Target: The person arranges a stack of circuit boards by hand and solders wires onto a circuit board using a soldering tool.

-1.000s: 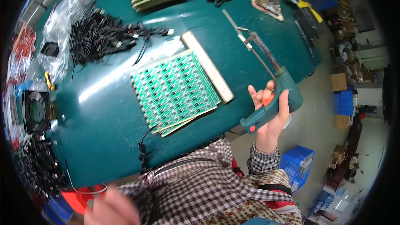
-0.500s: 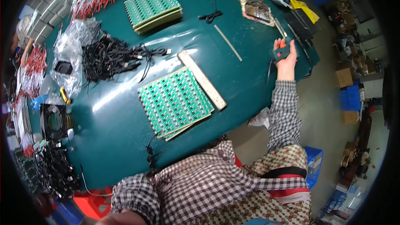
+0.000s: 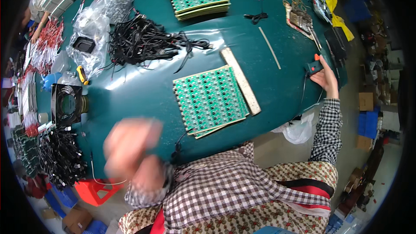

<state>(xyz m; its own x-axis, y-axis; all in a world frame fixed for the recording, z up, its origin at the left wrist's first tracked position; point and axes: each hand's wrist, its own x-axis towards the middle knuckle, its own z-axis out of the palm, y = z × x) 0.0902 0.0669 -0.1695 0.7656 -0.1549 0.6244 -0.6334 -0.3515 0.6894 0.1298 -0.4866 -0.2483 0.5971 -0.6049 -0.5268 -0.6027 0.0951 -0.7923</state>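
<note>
From the person's head, through a wide fisheye lens, we look down and forward over the glossy dark green table [image 3: 273, 91]. The near-square stack of green circuit boards [image 3: 211, 97] sits about mid-view, the brown-and-white checked cloth garment [image 3: 216, 177] on its near side. Left of the stack, the left hand [image 3: 132, 144] comes nearer us than the right hand [image 3: 325, 79], off to its right.

Circuit boards [image 3: 211, 99] and bundled cables [image 3: 143, 41] show an electronics workshop.
</note>
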